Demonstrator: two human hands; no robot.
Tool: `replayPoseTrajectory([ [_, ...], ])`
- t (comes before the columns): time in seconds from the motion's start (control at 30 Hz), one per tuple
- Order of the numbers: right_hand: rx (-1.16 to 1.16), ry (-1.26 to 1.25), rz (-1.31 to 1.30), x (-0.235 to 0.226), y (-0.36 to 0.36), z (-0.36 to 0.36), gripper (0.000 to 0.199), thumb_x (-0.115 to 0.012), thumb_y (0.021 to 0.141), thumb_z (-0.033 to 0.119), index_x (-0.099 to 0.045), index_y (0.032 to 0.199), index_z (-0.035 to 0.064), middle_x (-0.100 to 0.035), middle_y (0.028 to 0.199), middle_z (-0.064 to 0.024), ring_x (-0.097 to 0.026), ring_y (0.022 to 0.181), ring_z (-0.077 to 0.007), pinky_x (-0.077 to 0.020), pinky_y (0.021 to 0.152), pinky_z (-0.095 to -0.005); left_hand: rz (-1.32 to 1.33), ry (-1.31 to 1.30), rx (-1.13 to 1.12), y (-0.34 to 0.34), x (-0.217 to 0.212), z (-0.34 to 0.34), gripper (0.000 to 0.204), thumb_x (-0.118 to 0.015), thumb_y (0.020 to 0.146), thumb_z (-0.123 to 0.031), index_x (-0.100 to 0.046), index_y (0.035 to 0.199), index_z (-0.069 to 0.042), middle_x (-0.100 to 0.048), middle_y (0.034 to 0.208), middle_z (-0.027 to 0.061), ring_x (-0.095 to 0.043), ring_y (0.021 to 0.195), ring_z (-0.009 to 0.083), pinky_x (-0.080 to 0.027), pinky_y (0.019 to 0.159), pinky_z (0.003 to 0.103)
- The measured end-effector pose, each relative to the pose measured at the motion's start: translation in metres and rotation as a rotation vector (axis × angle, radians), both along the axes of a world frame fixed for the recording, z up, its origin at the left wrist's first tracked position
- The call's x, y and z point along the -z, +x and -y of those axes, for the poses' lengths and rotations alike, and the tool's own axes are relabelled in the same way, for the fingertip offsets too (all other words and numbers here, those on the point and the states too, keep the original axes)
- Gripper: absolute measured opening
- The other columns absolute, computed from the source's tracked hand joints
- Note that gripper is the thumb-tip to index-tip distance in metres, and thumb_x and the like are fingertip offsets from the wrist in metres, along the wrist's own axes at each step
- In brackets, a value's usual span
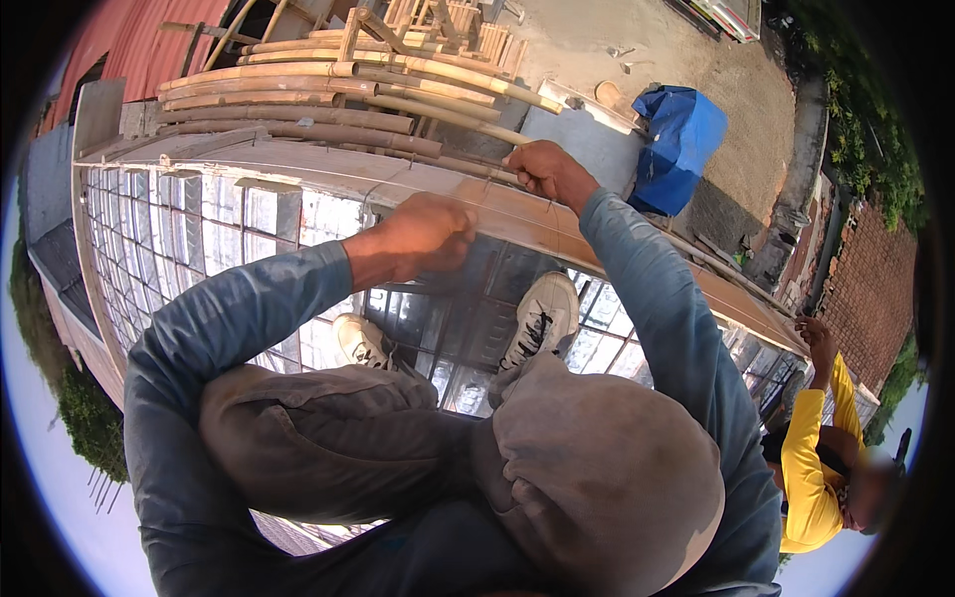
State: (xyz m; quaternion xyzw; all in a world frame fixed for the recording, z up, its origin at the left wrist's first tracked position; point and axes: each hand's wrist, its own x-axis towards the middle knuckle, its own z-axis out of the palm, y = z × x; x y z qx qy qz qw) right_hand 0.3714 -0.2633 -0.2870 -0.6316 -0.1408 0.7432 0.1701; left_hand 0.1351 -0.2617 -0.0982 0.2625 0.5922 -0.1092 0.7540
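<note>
I squat over a grid of steel bars [244, 229] laid on shiny sheeting. My left hand [428, 237] is closed in a fist just inside a long wooden edge board [537, 221], slightly blurred. Farther out and to the right, my right hand [549, 175] is closed with fingers pinched together above the board's outer side. What either hand holds is too small or hidden to make out. A thin pale string [348, 180] runs along the board and passes close to both hands. My light shoes [545, 310] stand on the grid behind the board.
Beyond the board lie stacked bamboo poles [298, 85], with ground well below. A blue tarp [681, 144] covers something at the right. Along the edge to the far right, a person in a yellow top [811, 488] reaches a hand [818, 348] toward the board.
</note>
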Motion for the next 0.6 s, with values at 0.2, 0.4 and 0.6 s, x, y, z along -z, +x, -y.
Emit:
replayPoseTrajectory([
  [0.2, -0.452, 0.238, 0.141, 0.041, -0.028, -0.003, 0.020, -0.078, 0.091, 0.021, -0.073, 0.085, 0.0015, -0.063, 0.070, -0.0100, -0.055, 0.057, -0.0182, -0.0429, 0.053, -0.0370, -0.024, -0.044, -0.007, -0.017, -0.010, 0.007, 0.008, -0.063, 0.106, -0.016, -0.064, 0.105, -0.009, -0.057, 0.084, -0.0017, -0.052, 0.069, 0.0067, -0.049, 0.058, 0.025],
  [0.4, -0.578, 0.613, 0.158, 0.073, -0.035, -0.007, 0.025, -0.080, 0.086, 0.025, -0.075, 0.090, 0.0005, -0.069, 0.078, -0.0133, -0.062, 0.073, -0.0235, -0.0496, 0.070, -0.0403, 0.005, 0.039, -0.154, -0.018, -0.011, 0.029, 0.010, -0.063, 0.104, -0.015, -0.066, 0.105, -0.006, -0.057, 0.083, -0.0008, -0.049, 0.063, 0.0066, -0.041, 0.050, 0.025],
  [0.6, -0.646, 0.436, 0.092, 0.079, -0.029, -0.026, 0.028, -0.082, 0.087, 0.029, -0.073, 0.085, 0.0034, -0.069, 0.076, -0.0072, -0.057, 0.066, -0.0178, -0.0461, 0.063, -0.0370, -0.098, 0.215, -0.093, -0.007, -0.003, 0.037, 0.014, -0.063, 0.103, -0.015, -0.068, 0.099, -0.003, -0.062, 0.083, 0.0023, -0.051, 0.064, 0.0073, -0.037, 0.049, 0.026],
])
